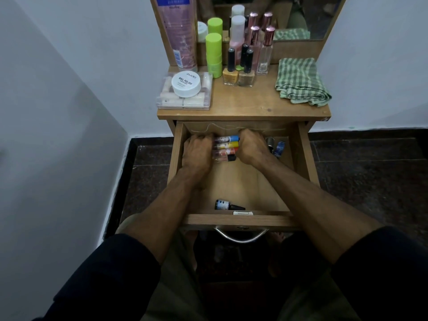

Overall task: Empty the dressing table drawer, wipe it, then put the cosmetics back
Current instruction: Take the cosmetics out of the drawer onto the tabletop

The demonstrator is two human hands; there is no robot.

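Drawer of dressing table pulled fully out, metal handle at front edge. Both hands deep inside, toward the back. Left hand knuckles up, fingers curled down against left ends of a row of small tubes; right hand likewise curled against the right ends. Tubes lying side by side between the two hands, caps blue, yellow, orange and black, pressed together as one bundle; fingertips hidden beneath, so exact hold on individual tubes not discernible, though both hands closed around the bundle. Two more small items at back right of drawer, just beside right hand, not touched. One dark dropper bottle lying on its side near drawer front, well apart from hands. On tabletop: clear plastic box with white nail polish remover jar on its lid at left; green stick container, two nail polish bottles, pink bottle and clear perfume bottles at centre rear; tall pink lotion bottle against mirror frame; folded green checked cloth at right. Mirror behind, reflecting the bottles.
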